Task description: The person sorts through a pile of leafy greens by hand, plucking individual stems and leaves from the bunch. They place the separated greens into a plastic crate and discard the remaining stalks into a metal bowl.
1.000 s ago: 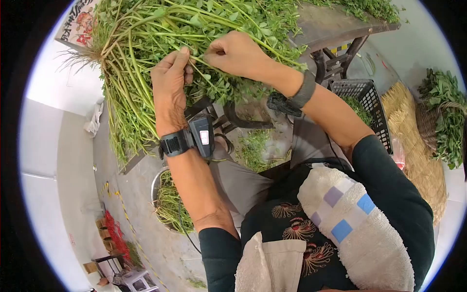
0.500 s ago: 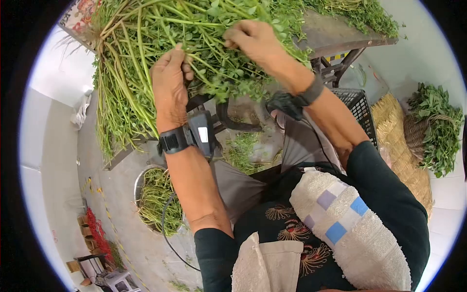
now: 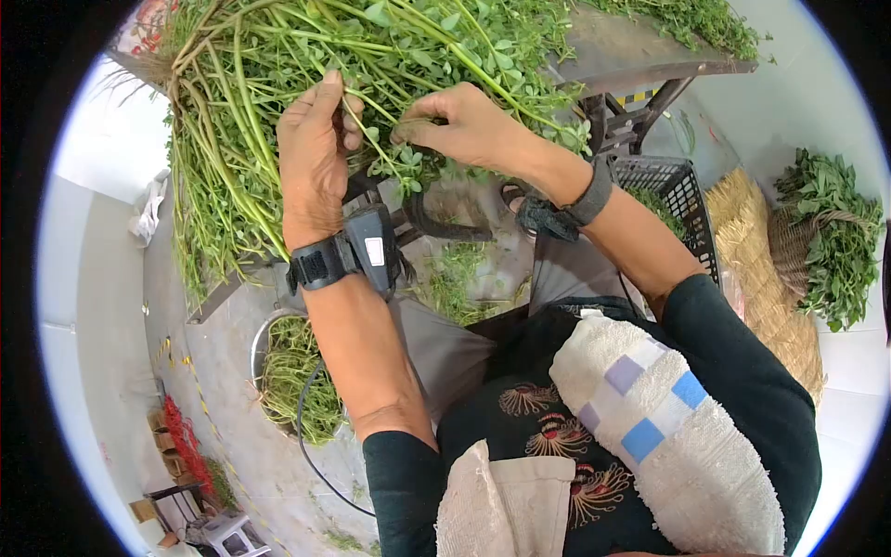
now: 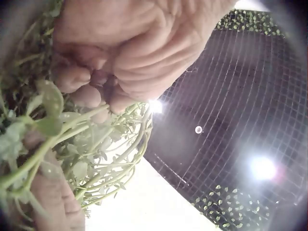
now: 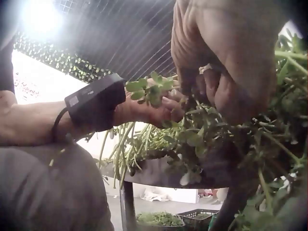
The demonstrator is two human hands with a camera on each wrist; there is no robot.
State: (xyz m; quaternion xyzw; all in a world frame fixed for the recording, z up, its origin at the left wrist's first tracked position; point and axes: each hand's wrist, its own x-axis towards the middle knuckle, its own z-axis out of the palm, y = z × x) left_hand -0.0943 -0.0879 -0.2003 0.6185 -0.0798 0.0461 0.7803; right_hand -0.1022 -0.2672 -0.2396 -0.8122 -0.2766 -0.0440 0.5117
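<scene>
Left hand point(image 3: 316, 153) pinches one stem point(image 3: 368, 102) | right hand point(image 3: 471, 130): can't tell if gripping | two wrist straps point(image 3: 320, 265)

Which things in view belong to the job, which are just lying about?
In the job:
left hand, pinching a stem
right hand, close beside it
green stems
table under them

Seemingly lying about:
straw mat
woven basket
leafy greens in that basket
</scene>
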